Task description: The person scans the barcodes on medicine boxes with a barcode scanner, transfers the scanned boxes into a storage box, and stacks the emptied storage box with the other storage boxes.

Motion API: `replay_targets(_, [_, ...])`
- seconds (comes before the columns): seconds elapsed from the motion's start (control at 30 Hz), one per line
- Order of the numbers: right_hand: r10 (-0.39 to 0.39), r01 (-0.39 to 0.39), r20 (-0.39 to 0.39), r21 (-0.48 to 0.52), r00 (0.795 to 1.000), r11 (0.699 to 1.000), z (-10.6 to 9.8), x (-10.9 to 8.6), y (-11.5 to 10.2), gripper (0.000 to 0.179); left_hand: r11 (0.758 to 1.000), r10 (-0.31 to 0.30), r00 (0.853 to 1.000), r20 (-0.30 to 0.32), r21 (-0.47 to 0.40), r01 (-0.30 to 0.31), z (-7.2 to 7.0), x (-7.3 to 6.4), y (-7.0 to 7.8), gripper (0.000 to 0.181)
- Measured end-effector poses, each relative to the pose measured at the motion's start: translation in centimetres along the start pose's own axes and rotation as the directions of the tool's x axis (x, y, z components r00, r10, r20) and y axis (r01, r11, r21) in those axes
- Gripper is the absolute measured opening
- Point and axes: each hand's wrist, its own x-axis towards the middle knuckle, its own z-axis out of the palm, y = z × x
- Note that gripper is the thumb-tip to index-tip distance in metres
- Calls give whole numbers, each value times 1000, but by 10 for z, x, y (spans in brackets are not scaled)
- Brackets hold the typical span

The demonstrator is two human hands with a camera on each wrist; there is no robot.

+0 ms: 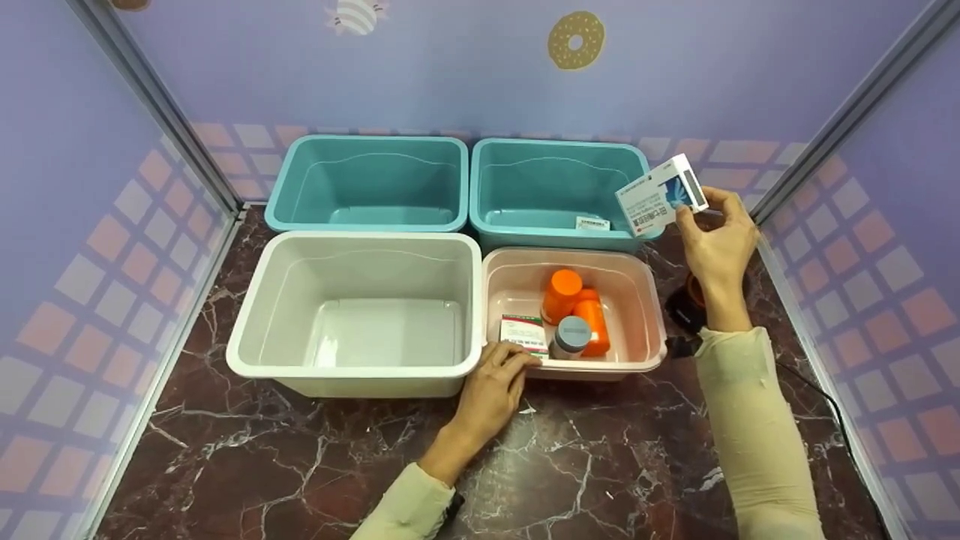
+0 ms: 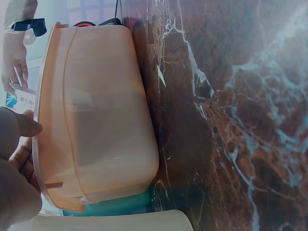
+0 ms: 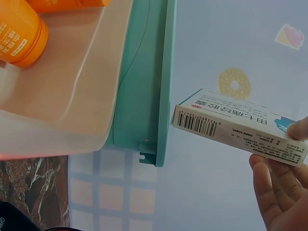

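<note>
My right hand (image 1: 724,244) pinches a white and blue medicine box (image 1: 651,201) between thumb and fingers, tilted above the right edge of the back-right teal bin (image 1: 502,225). Its barcode side shows in the right wrist view. My left hand (image 1: 487,390) holds the near rim of the pink bin (image 1: 615,366) at its left corner; the left wrist view shows fingers on both sides of that rim. Inside the pink bin are orange bottles (image 1: 562,292), a grey-capped bottle (image 1: 572,335) and a white, green and red box (image 1: 523,334). A small white box (image 1: 592,223) lies in the back-right teal bin.
A white bin (image 1: 352,372) stands left of the pink one, with another teal bin (image 1: 367,226) behind it. A black object (image 1: 684,309) and a cable (image 1: 832,409) lie at the right. Patterned walls enclose the dark marble tabletop (image 1: 600,465).
</note>
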Motion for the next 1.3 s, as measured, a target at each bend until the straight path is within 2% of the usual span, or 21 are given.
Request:
replay_targets(0.27, [12, -12, 40, 2, 999, 1000, 11, 6, 0, 30, 1000, 1, 1000, 5, 1, -1, 0, -1, 1, 20])
replay_targets(0.43, [19, -15, 63, -62, 998, 998, 18, 8, 0, 31, 1000, 11, 1000, -2, 9, -11, 0, 0, 0, 20])
replay_targets(0.6, [20, -11, 92, -108, 996, 994, 26, 10, 0, 32, 1000, -7, 1000, 8, 1, 7, -1, 1, 1, 23])
replay_targets(0.8, [52, -30, 161, -139, 986, 990, 36, 10, 3, 33, 1000, -24, 999, 21, -7, 25, -1, 0, 1, 22])
replay_targets(1.0, [54, -17, 208, -178, 977, 984, 45, 7, 7, 35, 1000, -26, 999, 19, -11, 26, 0, -1, 1, 22])
replay_targets(1.3, [50, 14, 276, -223, 960, 975, 56, 4, 13, 33, 1000, 10, 1000, -8, 3, -10, 0, 0, 0, 24])
